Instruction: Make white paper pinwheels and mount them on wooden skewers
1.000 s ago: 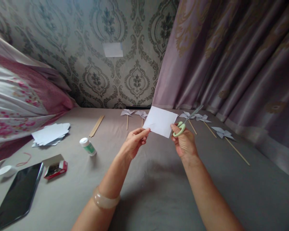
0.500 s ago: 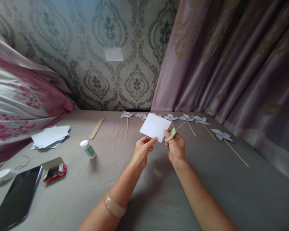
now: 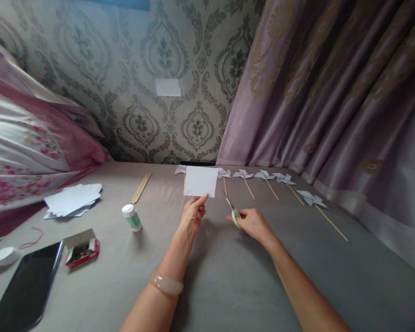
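Observation:
A white square sheet of paper (image 3: 201,180) is held up by its lower edge in my left hand (image 3: 193,213), pinched between thumb and fingers. My right hand (image 3: 256,223) grips a pair of scissors (image 3: 235,216) by light green handles. The blades point up and away, to the right of the paper and apart from it. Behind the paper, several white paper pinwheels on wooden sticks lie in a row, among them a pinwheel (image 3: 242,175) in the middle and a pinwheel (image 3: 311,199) at the far right. The paper partly hides those at the left end.
To the left stand a white-and-green bottle (image 3: 133,218) and a bundle of wooden sticks (image 3: 141,189). A stack of paper (image 3: 72,200), a small open red box (image 3: 83,251), a black phone (image 3: 26,288), a white round object (image 3: 4,256) and a reddish string (image 3: 32,240) lie farther left.
My left hand has moved left with the paper, which has turned to stand level. My right hand has drawn lower, and the scissors have swung from pointing right to pointing up and left.

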Demonstrator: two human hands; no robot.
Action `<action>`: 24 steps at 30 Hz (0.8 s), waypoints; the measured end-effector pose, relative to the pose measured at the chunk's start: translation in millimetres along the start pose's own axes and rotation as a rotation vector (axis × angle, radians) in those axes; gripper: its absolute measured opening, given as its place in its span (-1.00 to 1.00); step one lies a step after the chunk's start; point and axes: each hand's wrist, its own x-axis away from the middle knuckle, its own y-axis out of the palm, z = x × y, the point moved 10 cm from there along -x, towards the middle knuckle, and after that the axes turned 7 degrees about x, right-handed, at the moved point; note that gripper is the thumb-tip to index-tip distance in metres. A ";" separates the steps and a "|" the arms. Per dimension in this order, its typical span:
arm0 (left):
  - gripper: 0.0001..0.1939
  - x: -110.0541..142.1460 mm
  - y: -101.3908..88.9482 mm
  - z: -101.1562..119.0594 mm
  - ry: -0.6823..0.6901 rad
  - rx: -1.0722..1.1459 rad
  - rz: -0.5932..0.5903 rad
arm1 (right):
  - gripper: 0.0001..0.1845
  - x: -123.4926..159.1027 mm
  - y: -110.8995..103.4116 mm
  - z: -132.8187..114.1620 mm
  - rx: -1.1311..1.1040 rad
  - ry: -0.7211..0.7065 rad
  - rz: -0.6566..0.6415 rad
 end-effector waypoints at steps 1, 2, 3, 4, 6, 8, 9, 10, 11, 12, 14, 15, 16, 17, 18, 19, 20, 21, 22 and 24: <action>-0.46 -0.9 -2.1 -0.8 -0.004 0.010 0.001 | -0.60 5.6 4.5 -1.0 0.082 -0.015 -0.044; -0.46 -1.7 -4.2 -2.4 -0.010 0.018 0.002 | -0.65 11.8 8.3 -1.7 0.160 -0.025 -0.084; -0.46 -2.5 -6.2 -4.6 -0.017 0.023 0.003 | -0.69 18.3 11.0 -1.9 0.233 -0.030 -0.119; -0.46 -3.4 -8.1 -7.2 -0.026 0.025 0.004 | -0.73 24.8 12.8 -1.7 0.302 -0.031 -0.149; -0.48 -5.5 -11.8 -12.7 -0.044 0.022 0.006 | -0.78 37.1 13.1 -0.1 0.425 -0.015 -0.188; -0.52 -8.1 -14.2 -17.6 -0.063 0.015 0.004 | -0.80 47.9 10.2 2.1 0.534 0.022 -0.198; -0.54 -9.4 -14.7 -19.5 -0.072 0.011 0.000 | -0.80 52.7 8.2 2.8 0.584 0.043 -0.194; -0.56 -10.7 -14.5 -21.2 -0.081 0.008 -0.006 | -0.78 56.9 6.4 2.9 0.629 0.064 -0.187; -0.57 -11.9 -13.9 -22.8 -0.089 0.004 -0.014 | -0.76 60.4 5.0 2.2 0.668 0.080 -0.181; -0.58 -12.8 -12.8 -24.2 -0.096 0.002 -0.023 | -0.75 63.1 4.3 1.0 0.701 0.091 -0.179; -0.59 -13.9 -10.2 -26.5 -0.110 0.000 -0.040 | -0.73 66.0 5.1 -2.2 0.754 0.099 -0.196; -0.59 -13.9 -8.8 -27.4 -0.114 0.001 -0.048 | -0.73 66.3 6.0 -3.6 0.777 0.099 -0.214; -0.59 -13.6 -7.5 -27.9 -0.116 0.005 -0.055 | -0.73 65.9 6.9 -4.6 0.798 0.099 -0.234; -0.59 -12.8 -6.1 -28.1 -0.116 0.009 -0.064 | -0.73 65.1 7.4 -5.1 0.817 0.100 -0.253; -0.59 -11.7 -4.6 -27.9 -0.115 0.015 -0.073 | -0.74 64.2 7.5 -5.3 0.833 0.103 -0.269; -0.59 -10.4 -2.9 -27.3 -0.112 0.021 -0.085 | -0.73 63.4 7.2 -5.4 0.846 0.106 -0.277; -0.58 -8.8 -1.0 -26.5 -0.108 0.026 -0.098 | -0.73 63.1 6.6 -5.7 0.855 0.107 -0.277; -0.57 -7.0 1.1 -25.3 -0.103 0.032 -0.114 | -0.73 63.3 5.9 -6.2 0.859 0.108 -0.270; -0.56 -5.1 3.5 -23.9 -0.097 0.038 -0.131 | -0.73 64.3 5.2 -6.9 0.860 0.107 -0.256; -0.55 -1.4 8.8 -21.0 -0.085 0.047 -0.170 | -0.74 68.3 4.6 -8.6 0.850 0.104 -0.219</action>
